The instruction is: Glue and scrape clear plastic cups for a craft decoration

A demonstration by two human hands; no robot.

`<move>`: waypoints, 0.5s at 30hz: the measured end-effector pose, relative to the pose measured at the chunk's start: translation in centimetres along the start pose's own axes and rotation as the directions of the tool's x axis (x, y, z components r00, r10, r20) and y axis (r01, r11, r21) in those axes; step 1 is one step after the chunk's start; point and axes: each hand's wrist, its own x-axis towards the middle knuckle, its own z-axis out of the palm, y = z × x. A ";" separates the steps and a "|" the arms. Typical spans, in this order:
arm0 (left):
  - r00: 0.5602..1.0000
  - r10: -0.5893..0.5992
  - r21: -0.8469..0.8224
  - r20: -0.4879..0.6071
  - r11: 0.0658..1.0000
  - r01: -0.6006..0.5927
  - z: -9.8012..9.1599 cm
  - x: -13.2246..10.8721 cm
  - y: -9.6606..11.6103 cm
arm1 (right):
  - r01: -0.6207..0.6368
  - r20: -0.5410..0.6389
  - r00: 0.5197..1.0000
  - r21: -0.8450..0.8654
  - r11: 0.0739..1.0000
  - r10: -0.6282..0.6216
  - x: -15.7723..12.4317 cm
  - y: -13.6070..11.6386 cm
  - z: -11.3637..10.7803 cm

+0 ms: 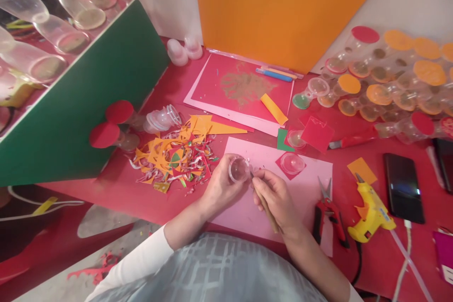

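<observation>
We see the L hand (223, 179) closed around a small, clear, round plastic cup (239, 170), mouth tilted up toward us, over a pale-pink rectangular paper sheet (233, 212) on the red-topped bench (141, 198). The R hand (275, 194) grips a slim, tan, stick-like tool (268, 212), tip right by the cup's rim; we can't tell if they touch. Beyond the R hand, also on the sheet, we spot a red paper square (289, 176) w/ a clear, round plastic piece (293, 163) on top. To the L: a heap of orange, red & green paper scraps (173, 155). To the R: red-and-black-handled metal snips (328, 206), a yellow plastic glue gun (371, 212) & a black rectangular phone (403, 188) w/ white cable (408, 245).
</observation>
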 end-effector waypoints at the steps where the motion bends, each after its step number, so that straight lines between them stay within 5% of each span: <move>1: 1.000 0.008 0.004 0.002 1.000 -0.008 0.0 0.0 0.0 | -0.003 -0.002 1.000 -0.005 1.000 0.003 0.0 0.0 0.0; 15: 0.981 0.193 0.091 0.024 0.977 -0.194 0.1 -0.1 0.4 | 0.015 -0.068 0.998 0.001 1.000 -0.015 0.2 0.3 0.4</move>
